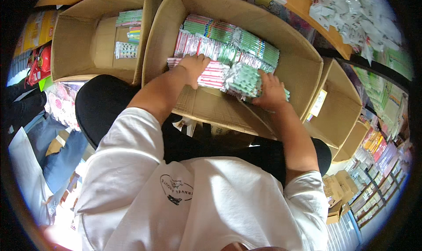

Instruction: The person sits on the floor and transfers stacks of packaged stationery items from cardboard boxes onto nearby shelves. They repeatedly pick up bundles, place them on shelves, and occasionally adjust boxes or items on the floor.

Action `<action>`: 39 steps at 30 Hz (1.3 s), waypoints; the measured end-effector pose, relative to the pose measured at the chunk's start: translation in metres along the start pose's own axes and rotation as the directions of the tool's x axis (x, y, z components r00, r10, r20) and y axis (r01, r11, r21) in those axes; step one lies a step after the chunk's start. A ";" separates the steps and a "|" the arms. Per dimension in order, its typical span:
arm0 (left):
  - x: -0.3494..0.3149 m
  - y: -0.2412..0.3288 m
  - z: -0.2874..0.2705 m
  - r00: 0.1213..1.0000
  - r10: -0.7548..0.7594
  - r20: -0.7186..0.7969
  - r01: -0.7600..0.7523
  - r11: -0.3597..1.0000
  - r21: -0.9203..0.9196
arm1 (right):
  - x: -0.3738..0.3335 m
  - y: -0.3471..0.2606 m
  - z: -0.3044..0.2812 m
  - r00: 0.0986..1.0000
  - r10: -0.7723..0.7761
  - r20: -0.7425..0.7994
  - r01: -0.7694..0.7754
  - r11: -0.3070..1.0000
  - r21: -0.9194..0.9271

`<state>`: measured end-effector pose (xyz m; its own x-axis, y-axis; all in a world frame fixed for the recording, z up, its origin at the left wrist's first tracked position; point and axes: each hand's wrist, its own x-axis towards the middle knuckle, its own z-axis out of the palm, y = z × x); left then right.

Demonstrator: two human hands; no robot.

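Observation:
In front of me, a large cardboard box holds several rows of thin, shiny plastic-wrapped packets. The back row is mostly green, and the row before it is white, pink and green. My left hand is closed over the pink-and-white packets of the near row, fingers on top and thumb on the near side. At that row's right end, my right hand grips the side of a bundle of green packets, whose stacked ends face up. The right fingertips are partly hidden behind the bundle.
Left of it stands another cardboard box with a few packets inside. A further open box adjoins on the right. Clear plastic packets heap at the upper right. Shelved goods and small cartons lie at right.

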<state>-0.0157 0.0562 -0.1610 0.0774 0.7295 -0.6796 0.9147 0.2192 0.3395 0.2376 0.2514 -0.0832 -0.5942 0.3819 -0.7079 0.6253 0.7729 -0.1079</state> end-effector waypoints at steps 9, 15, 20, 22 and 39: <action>-0.061 -0.004 -0.074 0.904 -0.100 -0.416 -0.364 0.335 -0.869 | -0.065 0.022 -0.098 0.962 0.085 -0.258 0.249 0.100 0.963; -0.138 0.109 -0.117 0.671 -0.082 -0.737 -0.732 0.085 -0.676 | -0.114 -0.092 -0.082 0.948 -0.016 -0.317 0.304 -0.244 0.921; -0.219 0.122 -0.097 0.792 -0.235 -0.564 -0.596 -0.091 -0.798 | -0.146 -0.141 -0.088 0.932 -0.240 -0.271 0.230 -0.187 0.955; -0.230 0.119 -0.085 0.848 -0.202 -0.489 -0.525 -0.201 -0.827 | -0.150 -0.148 -0.083 0.938 -0.279 -0.208 0.149 -0.218 0.965; -0.253 0.053 -0.080 0.863 -0.276 -0.424 -0.506 -0.452 -0.735 | -0.139 -0.213 -0.115 0.898 -0.363 -0.250 0.290 0.060 0.955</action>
<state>-0.0185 -0.0649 0.0813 -0.3538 0.8433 -0.4045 -0.7443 0.0081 0.6678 0.1293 0.0918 0.1184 -0.8867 0.1890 -0.4219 0.3485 -0.3266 -0.8786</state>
